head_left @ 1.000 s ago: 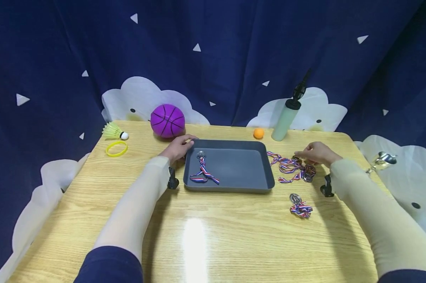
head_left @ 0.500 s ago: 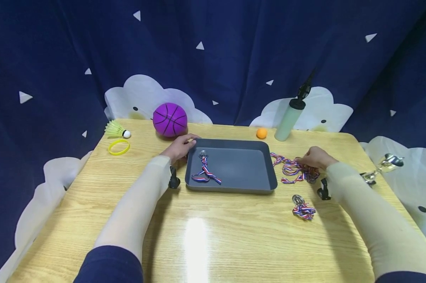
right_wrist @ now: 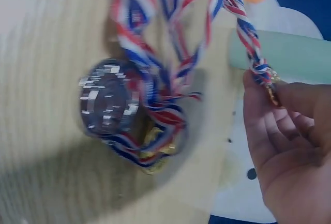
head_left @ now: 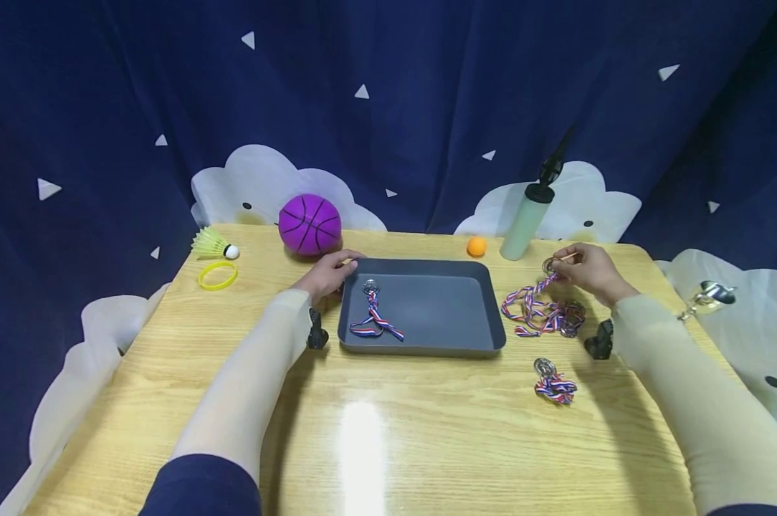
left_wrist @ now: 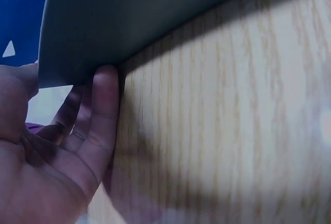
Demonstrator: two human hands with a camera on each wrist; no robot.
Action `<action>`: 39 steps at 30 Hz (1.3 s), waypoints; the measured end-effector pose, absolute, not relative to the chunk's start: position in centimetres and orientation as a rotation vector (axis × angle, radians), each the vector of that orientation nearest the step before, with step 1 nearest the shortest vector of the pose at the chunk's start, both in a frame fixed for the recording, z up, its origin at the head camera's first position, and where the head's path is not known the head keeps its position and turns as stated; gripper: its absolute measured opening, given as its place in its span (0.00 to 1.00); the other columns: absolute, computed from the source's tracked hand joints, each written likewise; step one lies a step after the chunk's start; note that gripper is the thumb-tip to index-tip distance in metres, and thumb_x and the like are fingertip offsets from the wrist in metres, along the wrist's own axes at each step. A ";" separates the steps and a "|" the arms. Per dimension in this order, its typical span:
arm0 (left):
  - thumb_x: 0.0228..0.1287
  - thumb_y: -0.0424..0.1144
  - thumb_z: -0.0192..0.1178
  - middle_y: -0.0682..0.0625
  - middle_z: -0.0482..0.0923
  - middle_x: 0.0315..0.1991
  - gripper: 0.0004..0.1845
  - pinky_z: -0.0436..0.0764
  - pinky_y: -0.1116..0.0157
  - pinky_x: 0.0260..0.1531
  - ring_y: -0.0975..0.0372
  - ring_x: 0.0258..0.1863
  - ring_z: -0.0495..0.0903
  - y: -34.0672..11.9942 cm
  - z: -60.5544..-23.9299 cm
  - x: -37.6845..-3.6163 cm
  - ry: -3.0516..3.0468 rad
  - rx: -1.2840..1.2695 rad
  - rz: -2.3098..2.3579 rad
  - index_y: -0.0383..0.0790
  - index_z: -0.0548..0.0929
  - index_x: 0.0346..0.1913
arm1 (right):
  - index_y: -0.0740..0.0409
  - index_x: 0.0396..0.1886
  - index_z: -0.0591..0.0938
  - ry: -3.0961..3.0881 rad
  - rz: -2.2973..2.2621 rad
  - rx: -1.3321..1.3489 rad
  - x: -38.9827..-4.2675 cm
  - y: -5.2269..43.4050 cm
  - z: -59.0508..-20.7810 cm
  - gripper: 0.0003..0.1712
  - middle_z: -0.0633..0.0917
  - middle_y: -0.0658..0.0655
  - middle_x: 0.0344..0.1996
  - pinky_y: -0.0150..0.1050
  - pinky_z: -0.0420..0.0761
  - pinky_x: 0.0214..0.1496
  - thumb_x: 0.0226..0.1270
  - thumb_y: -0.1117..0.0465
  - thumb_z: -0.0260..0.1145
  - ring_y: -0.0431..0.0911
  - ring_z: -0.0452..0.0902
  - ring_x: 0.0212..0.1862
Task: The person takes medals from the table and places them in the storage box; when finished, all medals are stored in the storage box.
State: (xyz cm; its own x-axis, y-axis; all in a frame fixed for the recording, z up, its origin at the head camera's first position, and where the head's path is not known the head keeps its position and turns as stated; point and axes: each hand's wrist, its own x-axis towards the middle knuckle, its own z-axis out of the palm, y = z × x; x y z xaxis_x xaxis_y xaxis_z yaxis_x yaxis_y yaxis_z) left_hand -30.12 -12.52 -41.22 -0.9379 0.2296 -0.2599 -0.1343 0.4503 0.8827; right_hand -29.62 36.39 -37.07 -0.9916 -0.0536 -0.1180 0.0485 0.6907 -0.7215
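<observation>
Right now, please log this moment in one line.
left grip: holds tray | right grip: pinches medal | tray: another medal inside

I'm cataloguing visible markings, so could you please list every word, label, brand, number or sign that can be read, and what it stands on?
No text can be read in any view.
Tray medal: too small to read.
Front medal: too small.
Held medal, in the right hand: too small to read.
Dark medal in the right wrist view: too blurred.
Purple ball, pump: no lettering shows.
</observation>
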 end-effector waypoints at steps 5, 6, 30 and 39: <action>0.87 0.43 0.44 0.35 0.71 0.71 0.23 0.86 0.48 0.56 0.44 0.64 0.78 -12.5 -41.4 -30.0 2.356 0.075 1.501 0.47 0.70 0.77 | 0.77 0.66 0.69 2.747 -1.415 -0.045 -29.7 36.2 -35.5 0.22 0.79 0.44 0.37 0.28 0.89 0.42 0.82 0.65 0.57 0.28 0.83 0.32; 0.87 0.43 0.44 0.35 0.71 0.71 0.23 0.86 0.48 0.56 0.44 0.64 0.78 -12.5 -41.4 -29.9 2.361 0.075 1.501 0.47 0.71 0.77 | 0.76 0.65 0.70 2.742 -1.461 -0.051 -29.6 36.0 -35.0 0.21 0.80 0.41 0.35 0.29 0.89 0.41 0.82 0.65 0.57 0.29 0.84 0.32; 0.87 0.44 0.44 0.39 0.68 0.75 0.23 0.87 0.51 0.54 0.47 0.62 0.78 -12.6 -41.6 -30.2 2.381 0.110 1.508 0.47 0.72 0.76 | 0.78 0.51 0.75 2.234 -1.344 -0.387 -30.3 13.0 -34.7 0.10 0.85 0.54 0.29 0.37 0.91 0.38 0.74 0.76 0.61 0.38 0.85 0.26; 0.86 0.42 0.45 0.39 0.68 0.76 0.22 0.79 0.48 0.67 0.44 0.68 0.74 -12.8 -41.8 -30.2 2.401 0.120 1.516 0.46 0.72 0.76 | 0.69 0.36 0.78 2.436 -0.982 -0.367 -31.3 9.3 -37.0 0.04 0.88 0.61 0.29 0.42 0.92 0.42 0.71 0.74 0.66 0.43 0.87 0.26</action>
State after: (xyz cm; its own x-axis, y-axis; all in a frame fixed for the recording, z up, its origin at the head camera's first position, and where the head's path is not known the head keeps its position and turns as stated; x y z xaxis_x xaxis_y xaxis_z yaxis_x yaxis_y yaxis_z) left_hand -30.25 -12.75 -41.84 -0.9522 0.2266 -0.2050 -0.0877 0.4401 0.8937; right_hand -31.27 9.26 -37.04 -0.8464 -0.4137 -0.3354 -0.0652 0.7055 -0.7057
